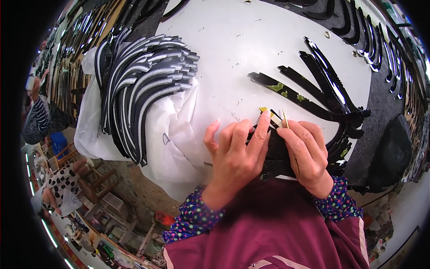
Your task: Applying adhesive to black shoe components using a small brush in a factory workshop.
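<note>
My left hand (235, 154) presses its fingers down on a black curved strip piece (274, 154) at the near edge of the white table (251, 40); the index finger reaches to a small yellow bit (263, 109) at the piece's tip. My right hand (307, 152) holds a thin brass-coloured stick (285, 120) like a pen, its point just beside the left index fingertip. Under both hands lies a fan of black glossy curved strips (322, 96) that spreads up and to the right.
A thick stack of black-and-white curved strips (143, 85) rests on a white plastic bag (172, 134) at the left. More dark curved pieces (380, 49) line the far right. A black chair (392, 152) stands right; people sit at the lower left (62, 179).
</note>
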`<control>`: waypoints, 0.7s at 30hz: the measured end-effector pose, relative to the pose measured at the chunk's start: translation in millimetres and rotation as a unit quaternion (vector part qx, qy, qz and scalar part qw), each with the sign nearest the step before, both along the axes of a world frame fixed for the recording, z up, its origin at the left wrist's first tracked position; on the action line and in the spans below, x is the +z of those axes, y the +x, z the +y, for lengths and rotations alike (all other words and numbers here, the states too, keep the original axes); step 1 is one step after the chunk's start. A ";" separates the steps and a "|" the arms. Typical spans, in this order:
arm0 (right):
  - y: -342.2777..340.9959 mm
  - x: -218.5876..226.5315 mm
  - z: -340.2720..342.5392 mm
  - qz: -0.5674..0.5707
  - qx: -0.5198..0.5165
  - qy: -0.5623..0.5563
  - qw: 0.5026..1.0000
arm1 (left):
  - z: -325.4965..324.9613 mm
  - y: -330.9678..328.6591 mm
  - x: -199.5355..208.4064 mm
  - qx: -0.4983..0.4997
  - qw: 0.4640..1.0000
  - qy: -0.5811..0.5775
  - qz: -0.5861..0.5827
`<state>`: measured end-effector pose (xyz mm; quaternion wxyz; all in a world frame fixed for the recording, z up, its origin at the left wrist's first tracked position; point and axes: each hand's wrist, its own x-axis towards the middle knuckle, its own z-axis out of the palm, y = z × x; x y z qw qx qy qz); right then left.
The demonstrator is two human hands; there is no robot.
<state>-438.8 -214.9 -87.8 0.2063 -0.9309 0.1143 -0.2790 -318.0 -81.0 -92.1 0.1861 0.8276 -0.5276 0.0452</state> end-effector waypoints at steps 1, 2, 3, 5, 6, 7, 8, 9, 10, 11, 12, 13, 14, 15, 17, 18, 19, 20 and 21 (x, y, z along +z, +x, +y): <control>0.0 -0.2 0.1 -0.001 -0.001 0.003 1.000 | 0.0 -0.2 -0.1 0.000 1.000 0.000 -0.001; 0.4 -0.4 0.7 -0.002 -0.001 0.006 1.000 | 0.5 -0.4 -0.1 0.000 1.000 0.000 0.000; 0.9 -0.3 0.8 -0.004 0.000 0.006 1.000 | 0.7 -0.3 -0.3 0.001 1.000 0.001 0.001; 1.1 0.0 0.7 -0.005 -0.001 0.010 1.000 | 0.3 -0.3 -1.0 0.002 1.000 0.000 -0.001; 0.7 -0.1 0.7 -0.006 0.000 0.010 1.000 | 0.2 -0.4 -1.1 0.003 1.000 -0.001 -0.001; 0.3 -0.3 0.8 -0.004 0.000 0.011 1.000 | 0.2 -0.4 -0.9 0.003 1.000 -0.001 -0.002; -0.1 -0.4 0.8 -0.002 -0.001 0.012 1.000 | 0.1 -0.6 -0.6 0.003 1.000 -0.001 -0.001; -0.1 -0.5 0.8 -0.002 -0.001 0.012 1.000 | 0.0 -0.7 -0.5 0.002 1.000 -0.001 -0.001; 0.0 -0.5 0.7 -0.002 -0.002 0.013 1.000 | -0.1 -0.6 -0.5 0.002 1.000 -0.001 -0.001; 0.1 -0.7 0.7 -0.002 -0.003 0.015 1.000 | 0.0 -0.5 -0.8 0.001 1.000 -0.003 -0.001; 0.0 -0.8 0.7 -0.002 -0.003 0.015 1.000 | 0.0 -0.4 -1.1 0.000 1.000 -0.004 -0.002; -0.1 -1.0 0.7 -0.002 -0.003 0.015 1.000 | 0.0 -0.4 -1.6 0.000 1.000 -0.004 -0.002; -0.1 -1.0 0.7 -0.001 -0.003 0.015 1.000 | 0.0 -0.3 -2.4 0.001 1.000 -0.010 0.001; -0.1 -0.8 0.8 -0.001 -0.003 0.015 1.000 | 0.0 -0.1 -3.1 0.002 1.000 -0.016 0.003; 0.2 -0.4 0.8 0.000 -0.004 0.012 1.000 | -0.4 0.4 -4.6 0.000 1.000 -0.019 -0.002; 0.3 -0.5 0.8 0.000 -0.004 0.013 1.000 | -0.5 0.6 -5.0 -0.002 1.000 -0.024 -0.007; 0.3 -0.6 0.8 -0.001 -0.006 0.013 1.000 | -0.5 0.6 -5.0 -0.002 1.000 -0.023 -0.006; 0.4 -0.8 0.8 -0.001 -0.007 0.014 1.000 | -0.5 0.6 -4.8 -0.002 1.000 -0.022 -0.003; 0.4 -1.1 0.7 -0.001 -0.007 0.015 1.000 | -0.4 0.6 -4.7 -0.001 1.000 -0.021 0.001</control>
